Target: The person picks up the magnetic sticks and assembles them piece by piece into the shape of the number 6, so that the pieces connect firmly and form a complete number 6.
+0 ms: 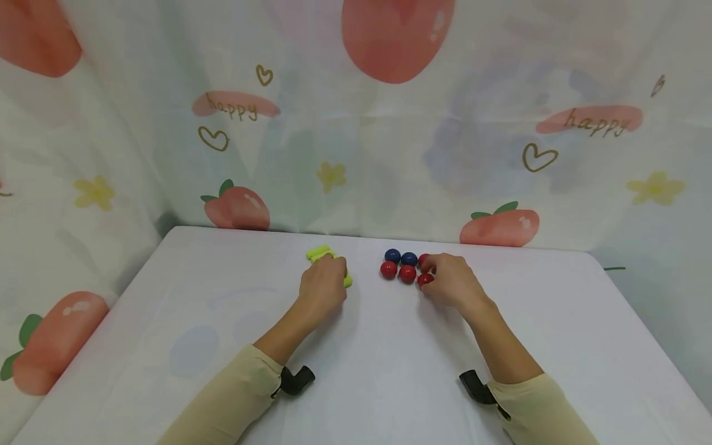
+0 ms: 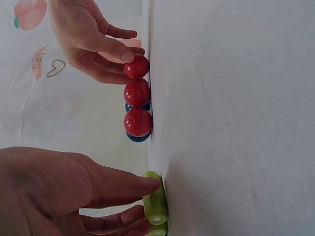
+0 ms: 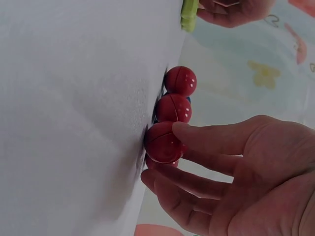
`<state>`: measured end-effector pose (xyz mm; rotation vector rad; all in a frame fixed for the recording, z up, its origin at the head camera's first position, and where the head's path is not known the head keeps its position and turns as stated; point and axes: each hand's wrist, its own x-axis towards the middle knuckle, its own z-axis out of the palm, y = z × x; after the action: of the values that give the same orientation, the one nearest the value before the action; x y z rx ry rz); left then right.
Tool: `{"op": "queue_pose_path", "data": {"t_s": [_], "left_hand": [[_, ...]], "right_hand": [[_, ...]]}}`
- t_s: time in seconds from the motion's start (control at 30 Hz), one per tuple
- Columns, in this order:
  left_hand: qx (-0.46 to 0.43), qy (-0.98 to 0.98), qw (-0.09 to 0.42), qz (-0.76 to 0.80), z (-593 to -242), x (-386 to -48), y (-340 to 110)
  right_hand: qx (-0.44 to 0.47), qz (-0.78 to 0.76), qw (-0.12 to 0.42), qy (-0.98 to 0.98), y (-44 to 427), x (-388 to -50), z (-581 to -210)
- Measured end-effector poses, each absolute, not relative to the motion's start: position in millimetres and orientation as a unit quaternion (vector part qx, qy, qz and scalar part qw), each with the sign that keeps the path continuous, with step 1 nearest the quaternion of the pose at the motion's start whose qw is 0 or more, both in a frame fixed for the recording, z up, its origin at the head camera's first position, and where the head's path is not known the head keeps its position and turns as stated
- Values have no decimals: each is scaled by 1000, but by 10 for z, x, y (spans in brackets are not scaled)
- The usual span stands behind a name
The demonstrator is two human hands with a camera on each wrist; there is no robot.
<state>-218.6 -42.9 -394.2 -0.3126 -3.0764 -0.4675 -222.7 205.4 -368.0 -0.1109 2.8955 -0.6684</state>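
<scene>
My left hand (image 1: 324, 285) reaches down at several lime-green cylinders (image 1: 318, 251) lying side by side, its thumb and fingers pinching the nearest green cylinder (image 2: 155, 204). To the right, glossy red balls (image 1: 407, 274) and two dark blue balls (image 1: 392, 256) stand close together in rows on the table. My right hand (image 1: 453, 281) is at the right end of this group, and pinches the front red ball (image 3: 164, 142) between thumb and fingers. Another red ball (image 3: 167, 163) sits just behind it, partly hidden by the fingers. Both held things appear to rest on the table.
The white cloth-covered table (image 1: 361, 371) extends to a back edge close behind the balls and cylinders. A printed curtain (image 1: 378, 167) hangs behind it and along the sides. Black wrist mounts (image 1: 297, 380) stick out from both sleeves.
</scene>
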Motion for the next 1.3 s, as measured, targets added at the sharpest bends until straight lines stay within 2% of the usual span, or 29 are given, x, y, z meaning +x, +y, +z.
{"op": "queue_pose_path", "data": {"t_s": [0.47,0.83,1.3], "left_hand": [[-102,-986,-16,-134,-3878,-2160,-379],[-137,-963,-72,-220,-3828,-2195,-240],[-166,-940,-69,-290,-3844,-2166,-150]], "right_hand": [[-57,-217,104,969,2064,-2191,-3594],[-76,-245,99,961,2038,-2144,-3624],[-94,-254,100,958,1993,-2143,-3690]]}}
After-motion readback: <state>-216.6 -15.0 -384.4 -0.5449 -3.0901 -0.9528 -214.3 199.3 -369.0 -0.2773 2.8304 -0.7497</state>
